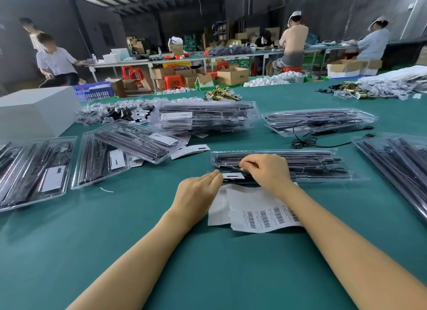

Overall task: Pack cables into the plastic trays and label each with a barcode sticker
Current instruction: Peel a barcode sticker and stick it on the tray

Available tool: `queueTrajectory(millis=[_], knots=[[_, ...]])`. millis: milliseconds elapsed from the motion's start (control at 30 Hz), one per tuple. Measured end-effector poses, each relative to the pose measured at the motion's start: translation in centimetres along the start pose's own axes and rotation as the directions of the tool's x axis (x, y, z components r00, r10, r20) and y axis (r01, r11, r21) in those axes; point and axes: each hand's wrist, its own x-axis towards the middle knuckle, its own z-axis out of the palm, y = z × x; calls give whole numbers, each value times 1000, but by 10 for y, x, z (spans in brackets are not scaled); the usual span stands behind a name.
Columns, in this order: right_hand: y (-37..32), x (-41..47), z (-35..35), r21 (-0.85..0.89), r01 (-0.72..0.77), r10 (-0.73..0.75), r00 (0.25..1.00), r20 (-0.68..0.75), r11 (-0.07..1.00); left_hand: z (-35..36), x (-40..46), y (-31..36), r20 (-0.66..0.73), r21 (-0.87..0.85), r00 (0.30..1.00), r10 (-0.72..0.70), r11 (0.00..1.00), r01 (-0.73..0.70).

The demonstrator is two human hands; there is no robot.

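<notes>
The barcode sticker (233,176) lies on the near edge of the clear plastic tray (300,164), right between my hands. My left hand (198,194) lies flat, its straight fingers touching the sticker's left end. My right hand (265,169) curls over the tray, fingertips pinched together just above the sticker; whether they pinch anything I cannot tell. Under my right wrist lies the sheet of barcode labels (261,210) on the green table (208,263). Beyond my right hand a loose black cable (305,141) rests beside more filled trays (203,117).
</notes>
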Motion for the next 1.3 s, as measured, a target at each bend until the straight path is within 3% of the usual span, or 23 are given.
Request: queueTrajectory(millis=[133, 433, 533, 633, 733, 867, 1000, 1133, 1300], knots=[[-2, -3, -1, 6, 28, -28, 999, -35, 1000, 2, 5, 6, 91, -18, 996, 7, 1000, -6], [-7, -15, 0, -105, 190, -199, 976, -86, 976, 10, 10, 10, 150, -129, 987, -57, 989, 77], [-8, -18, 0, -153, 247, -267, 956, -124, 957, 15, 10, 8, 339, -182, 928, -152, 958, 223], [-7, -19, 1, -158, 269, -292, 945, -148, 950, 21, 14, 3, 486, -208, 870, -81, 956, 205], [-7, -21, 2, -142, 290, -310, 938, -155, 947, 23, 18, 10, 546, -172, 838, -25, 975, 141], [-6, -23, 1, -92, 340, -350, 928, -126, 936, 23, 18, 19, 602, -108, 796, -62, 981, 159], [-2, -21, -7, -27, 333, -334, 941, -54, 942, 20, 17, 25, 618, -82, 778, -114, 975, 208], [13, -21, -16, -132, 294, -287, 956, 68, 947, 22, 12, 26, 640, -108, 757, -130, 961, 256], [21, -23, -9, -195, 77, -56, 992, 111, 978, 25, 10, 27, 632, -130, 758, -161, 942, 309]])
